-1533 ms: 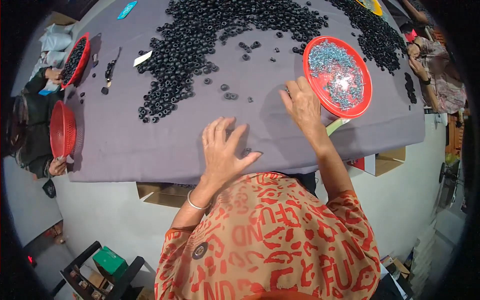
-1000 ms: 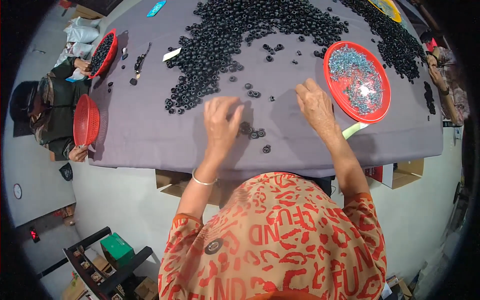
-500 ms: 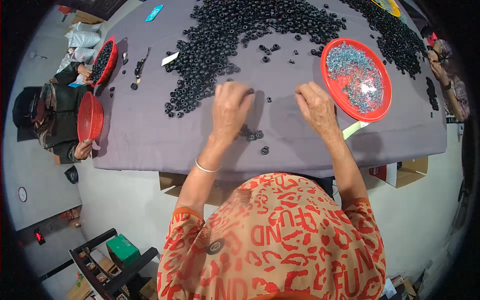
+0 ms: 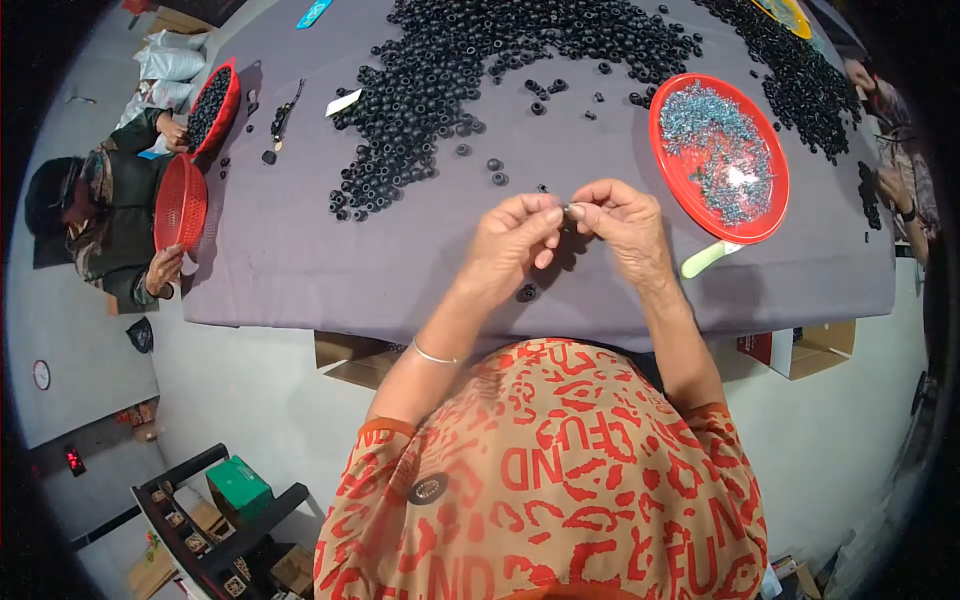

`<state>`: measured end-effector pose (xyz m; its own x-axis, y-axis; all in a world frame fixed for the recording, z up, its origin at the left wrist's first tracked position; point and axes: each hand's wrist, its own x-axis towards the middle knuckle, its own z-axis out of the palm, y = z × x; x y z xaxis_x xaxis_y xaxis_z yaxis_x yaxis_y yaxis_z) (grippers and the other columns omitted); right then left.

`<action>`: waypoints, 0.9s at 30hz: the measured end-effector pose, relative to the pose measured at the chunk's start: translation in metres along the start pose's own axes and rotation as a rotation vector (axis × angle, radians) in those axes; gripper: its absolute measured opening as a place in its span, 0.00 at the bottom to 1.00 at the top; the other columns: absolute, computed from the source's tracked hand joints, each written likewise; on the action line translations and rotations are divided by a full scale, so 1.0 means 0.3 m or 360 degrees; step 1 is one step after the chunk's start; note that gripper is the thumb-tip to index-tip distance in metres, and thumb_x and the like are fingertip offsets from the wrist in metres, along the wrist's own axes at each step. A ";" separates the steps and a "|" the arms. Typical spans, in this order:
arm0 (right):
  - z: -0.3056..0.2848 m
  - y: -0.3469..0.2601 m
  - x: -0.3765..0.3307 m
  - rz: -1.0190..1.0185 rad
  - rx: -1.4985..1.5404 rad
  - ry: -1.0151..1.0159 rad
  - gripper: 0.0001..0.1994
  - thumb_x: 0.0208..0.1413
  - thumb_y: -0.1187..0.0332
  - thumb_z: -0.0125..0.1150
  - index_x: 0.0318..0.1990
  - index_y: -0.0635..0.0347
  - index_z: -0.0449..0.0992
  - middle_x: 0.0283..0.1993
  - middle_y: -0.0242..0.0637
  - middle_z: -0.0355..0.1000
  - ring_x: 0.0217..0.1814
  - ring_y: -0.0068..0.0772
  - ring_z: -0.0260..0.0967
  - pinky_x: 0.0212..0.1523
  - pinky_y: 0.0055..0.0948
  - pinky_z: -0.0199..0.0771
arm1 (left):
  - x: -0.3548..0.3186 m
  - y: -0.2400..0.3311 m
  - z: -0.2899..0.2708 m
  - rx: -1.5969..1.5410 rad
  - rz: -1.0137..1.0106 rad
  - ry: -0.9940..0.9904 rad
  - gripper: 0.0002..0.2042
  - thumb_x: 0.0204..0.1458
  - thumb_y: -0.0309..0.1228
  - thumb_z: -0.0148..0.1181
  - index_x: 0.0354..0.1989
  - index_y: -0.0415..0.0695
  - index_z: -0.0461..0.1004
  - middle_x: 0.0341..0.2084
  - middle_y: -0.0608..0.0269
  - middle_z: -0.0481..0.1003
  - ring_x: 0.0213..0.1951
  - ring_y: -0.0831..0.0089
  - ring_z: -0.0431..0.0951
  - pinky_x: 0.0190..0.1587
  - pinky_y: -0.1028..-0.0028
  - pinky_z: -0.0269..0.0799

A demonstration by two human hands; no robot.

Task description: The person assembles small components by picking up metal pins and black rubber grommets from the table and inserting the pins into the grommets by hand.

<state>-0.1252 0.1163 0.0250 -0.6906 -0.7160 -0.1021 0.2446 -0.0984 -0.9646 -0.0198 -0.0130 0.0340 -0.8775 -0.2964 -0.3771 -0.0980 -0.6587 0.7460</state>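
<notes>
My left hand (image 4: 512, 243) and my right hand (image 4: 628, 232) meet over the near middle of the grey cloth. Thumb and forefinger of each are pinched together, tip to tip, around a tiny dark piece (image 4: 567, 210) that the fingers mostly hide. Just below my left hand lies a black ring-shaped part (image 4: 527, 293). Beyond the hands spreads a big heap of black round parts (image 4: 425, 110), with a few loose ones (image 4: 497, 172) nearer. Right of my right hand, a red round tray (image 4: 668, 160) holds many small clear-bluish pieces (image 4: 715, 130).
A green-handled knife (image 4: 708, 258) pokes out from under the red tray. More small black parts (image 4: 800, 95) lie at the far right, near another person's arm (image 4: 898, 195). On the left, a person (image 4: 110, 215) touches two red baskets (image 4: 181, 205). A cardboard box (image 4: 352, 358) stands below the table edge.
My left hand has moved right and my right hand slightly left and nearer, so their fingertips now meet. Two black parts lie loose where my left hand was.
</notes>
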 end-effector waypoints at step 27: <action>-0.044 0.059 -0.012 -0.0110 0.0028 0.0077 0.04 0.52 0.73 0.57 0.30 0.64 0.73 0.25 0.28 0.70 0.25 0.13 0.63 0.27 0.13 0.64 | 0.032 -0.061 0.063 0.1430 0.0704 -0.0008 0.11 0.56 0.37 0.51 0.33 0.40 0.65 0.21 0.65 0.66 0.19 0.78 0.64 0.20 0.80 0.60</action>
<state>-0.1274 0.1264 0.0052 -0.7383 -0.6728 -0.0478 0.2071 -0.1587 -0.9654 -0.0352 0.0091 0.0272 -0.9226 -0.3842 0.0352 -0.0790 0.2773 0.9575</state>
